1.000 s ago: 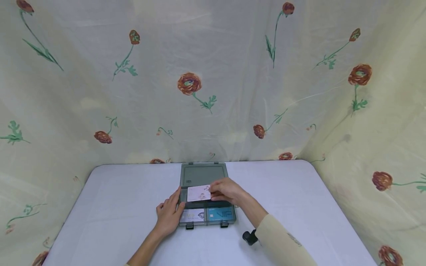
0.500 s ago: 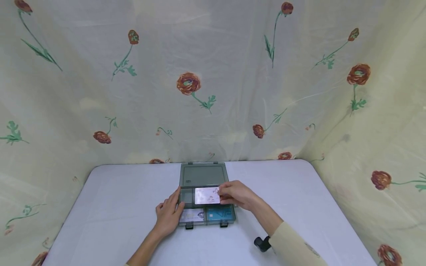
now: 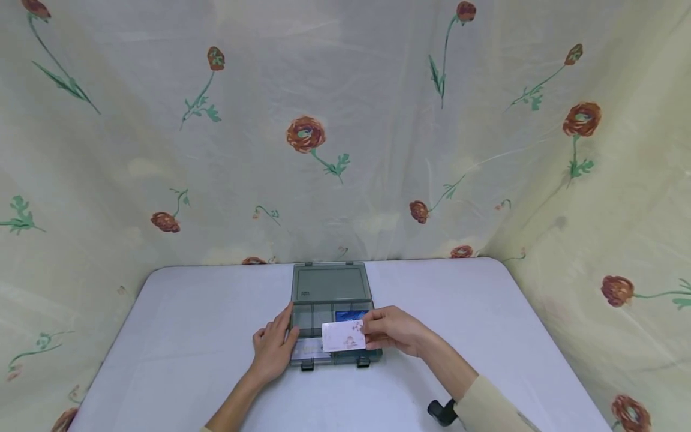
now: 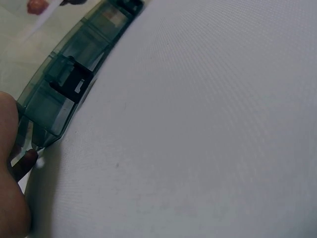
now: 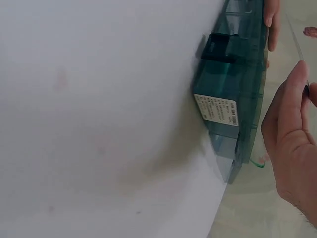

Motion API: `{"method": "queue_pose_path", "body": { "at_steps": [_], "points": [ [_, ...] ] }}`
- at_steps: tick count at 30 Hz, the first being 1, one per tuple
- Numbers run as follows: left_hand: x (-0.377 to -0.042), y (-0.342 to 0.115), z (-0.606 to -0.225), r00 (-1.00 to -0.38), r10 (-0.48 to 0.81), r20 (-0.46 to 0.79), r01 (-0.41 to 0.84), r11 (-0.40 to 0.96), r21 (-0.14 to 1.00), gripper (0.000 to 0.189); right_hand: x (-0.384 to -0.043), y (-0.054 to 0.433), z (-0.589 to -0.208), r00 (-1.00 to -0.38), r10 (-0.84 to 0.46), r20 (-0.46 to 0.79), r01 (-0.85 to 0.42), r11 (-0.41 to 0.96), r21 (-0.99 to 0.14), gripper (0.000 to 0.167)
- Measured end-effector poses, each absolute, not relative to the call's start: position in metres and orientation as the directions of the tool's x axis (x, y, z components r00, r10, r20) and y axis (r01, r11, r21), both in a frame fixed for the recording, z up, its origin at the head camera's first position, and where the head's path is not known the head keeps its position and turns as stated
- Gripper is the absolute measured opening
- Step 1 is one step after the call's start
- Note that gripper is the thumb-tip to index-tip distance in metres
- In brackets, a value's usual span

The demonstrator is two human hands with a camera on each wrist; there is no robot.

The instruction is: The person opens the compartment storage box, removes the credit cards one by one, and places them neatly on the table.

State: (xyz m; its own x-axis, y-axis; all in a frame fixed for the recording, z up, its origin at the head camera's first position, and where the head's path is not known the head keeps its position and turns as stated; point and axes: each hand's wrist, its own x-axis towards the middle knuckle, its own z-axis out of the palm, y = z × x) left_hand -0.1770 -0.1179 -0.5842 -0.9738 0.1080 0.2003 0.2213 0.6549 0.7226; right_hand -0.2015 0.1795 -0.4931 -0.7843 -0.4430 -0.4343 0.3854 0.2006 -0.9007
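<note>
Fabric (image 3: 372, 138) with flowers backs the white table (image 3: 210, 330) and box (image 3: 332, 283).

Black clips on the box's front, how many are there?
2, both on the near edge of the box: the left clip nearer the left hand, the right clip nearer the right hand. Neither is hidden.

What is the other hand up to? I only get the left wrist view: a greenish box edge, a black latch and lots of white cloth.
Observer: In the head view, the right hand pinches a pale patterned card by one end.
Visitor: Is the box shut?
Observer: No, its lid lies open on the far side of the box.
Visitor: Anything in it?
Observer: Yes, a blue card shows inside, partly behind the pale one.
</note>
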Motion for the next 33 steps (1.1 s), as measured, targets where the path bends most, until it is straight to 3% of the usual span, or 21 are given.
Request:
{"method": "queue_pose_path", "body": {
  "at_steps": [23, 33],
  "points": [
    [-0.178, -0.119, -0.588, -0.974, 0.108, 0.201, 0.223, 0.643, 0.732, 0.057, -0.163, 0.223, -0.517, -0.666, -0.53, -0.525, 0.476, 0.241, -0.846, 0.02],
    [-0.18, -0.119, -0.588, -0.975, 0.108, 0.195, 0.219, 0.64, 0.737, 0.058, -0.159, 0.221, -0.532, -0.662, -0.498, -0.561, 0.489, 0.281, -0.826, 0.016]
  ]
}}
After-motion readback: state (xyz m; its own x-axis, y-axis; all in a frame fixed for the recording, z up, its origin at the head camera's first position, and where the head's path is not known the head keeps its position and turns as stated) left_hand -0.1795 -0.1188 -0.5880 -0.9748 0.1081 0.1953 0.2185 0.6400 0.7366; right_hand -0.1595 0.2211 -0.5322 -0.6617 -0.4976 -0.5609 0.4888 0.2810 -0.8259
